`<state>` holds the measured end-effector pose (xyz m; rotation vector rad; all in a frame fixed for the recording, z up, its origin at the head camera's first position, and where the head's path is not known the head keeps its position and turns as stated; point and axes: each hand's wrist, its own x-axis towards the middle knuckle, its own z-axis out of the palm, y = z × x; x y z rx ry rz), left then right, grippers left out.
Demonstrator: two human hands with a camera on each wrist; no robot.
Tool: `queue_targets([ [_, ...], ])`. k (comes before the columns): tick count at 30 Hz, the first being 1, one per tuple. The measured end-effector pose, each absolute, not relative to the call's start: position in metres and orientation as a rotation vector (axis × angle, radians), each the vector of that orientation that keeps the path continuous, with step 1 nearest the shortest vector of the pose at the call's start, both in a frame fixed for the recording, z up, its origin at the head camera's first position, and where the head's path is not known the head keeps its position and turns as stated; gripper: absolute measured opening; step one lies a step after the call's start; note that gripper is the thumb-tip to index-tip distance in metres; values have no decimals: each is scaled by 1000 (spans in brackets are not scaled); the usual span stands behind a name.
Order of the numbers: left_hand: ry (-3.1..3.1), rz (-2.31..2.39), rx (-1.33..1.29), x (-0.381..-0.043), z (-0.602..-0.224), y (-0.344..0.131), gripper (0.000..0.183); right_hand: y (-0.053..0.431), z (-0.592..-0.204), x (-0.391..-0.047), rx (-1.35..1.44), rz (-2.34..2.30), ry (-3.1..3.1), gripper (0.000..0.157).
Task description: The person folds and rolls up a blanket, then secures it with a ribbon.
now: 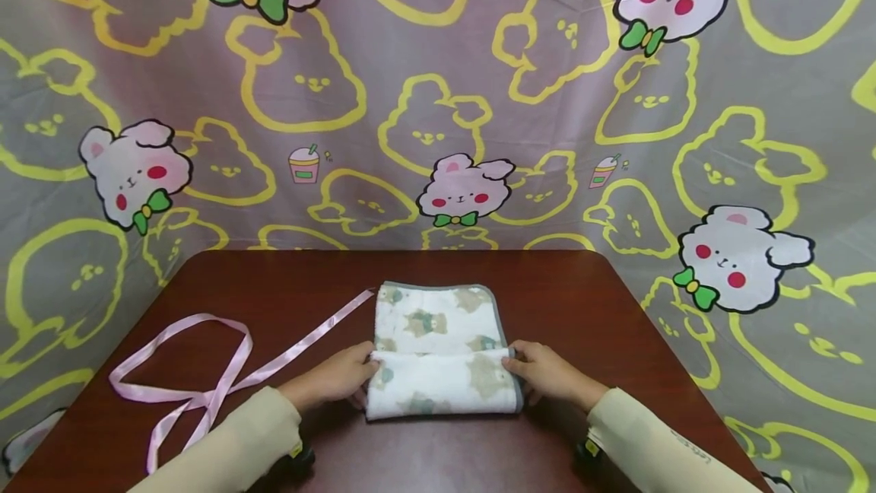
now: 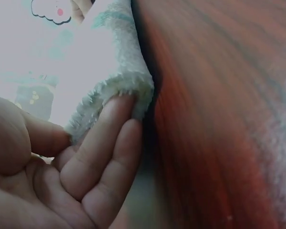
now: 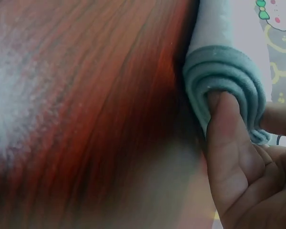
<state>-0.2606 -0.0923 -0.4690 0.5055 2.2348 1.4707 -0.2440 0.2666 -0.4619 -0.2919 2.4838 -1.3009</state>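
Fingers of the left hand are curled closely round the left end of a bear-print towel, thumb on the outer side and fingertips tucked into the fluffy opening of its rolled near part. At the opposite end the right hand pinches the roll as well, one fingertip pushed in among the coiled layers, where the grey-green edging shows in rings. Between the two hands, the towel rests on the dark red-brown worktop, its far portion spread flat and the near portion rolled up. To its left a pink satin ribbon lies in loose loops, one end just beside the towel's far left corner. Behind the worktop hangs a cloth backdrop printed with rabbit heads and yellow outlines.
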Motion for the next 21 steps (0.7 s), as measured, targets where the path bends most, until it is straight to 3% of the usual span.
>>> queue_targets([
  [10, 2309, 1462, 484, -263, -471, -89, 30, 268, -466, -248, -265, -1331, 2473, 31],
  [21, 2334, 1425, 591, -266, -473, -93, 23, 265, -462, -247, -268, -1247, 2513, 29],
])
